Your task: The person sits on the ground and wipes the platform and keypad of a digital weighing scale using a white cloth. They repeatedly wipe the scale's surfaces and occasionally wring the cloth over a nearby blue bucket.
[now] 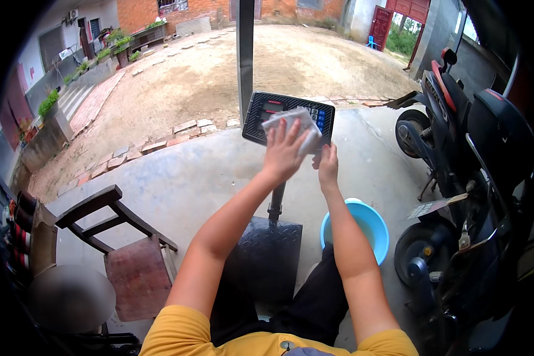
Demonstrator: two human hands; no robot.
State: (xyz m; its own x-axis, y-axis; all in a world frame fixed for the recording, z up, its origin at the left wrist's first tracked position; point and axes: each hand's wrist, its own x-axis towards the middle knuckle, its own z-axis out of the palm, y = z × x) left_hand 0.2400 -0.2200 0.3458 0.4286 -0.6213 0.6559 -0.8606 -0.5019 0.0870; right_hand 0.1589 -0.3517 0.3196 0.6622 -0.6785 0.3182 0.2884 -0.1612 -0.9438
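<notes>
My left hand [285,149] lies over a pale folded cloth [310,135], its fingers spread, pressing it against the front of a platform scale's indicator panel [253,116]. The cloth hides part of the display and keypad. At the panel's lower right corner, my right hand [328,165] grips the edge, thumb towards me; its other fingers are partly hidden. A dark post [277,198] runs down from the panel to the black tread-plate weighing platform [271,253], between my legs. Beside my right leg stands a light-blue basin [382,231] holding cloudy liquid.
A wooden chair [135,278] stands at left, beside a cardboard box [43,240]. Motorcycles [454,133] line the right side. Behind the panel rises a metal post [244,53]. Loose bricks [153,146] edge the concrete floor [196,178] before a dirt yard [182,84].
</notes>
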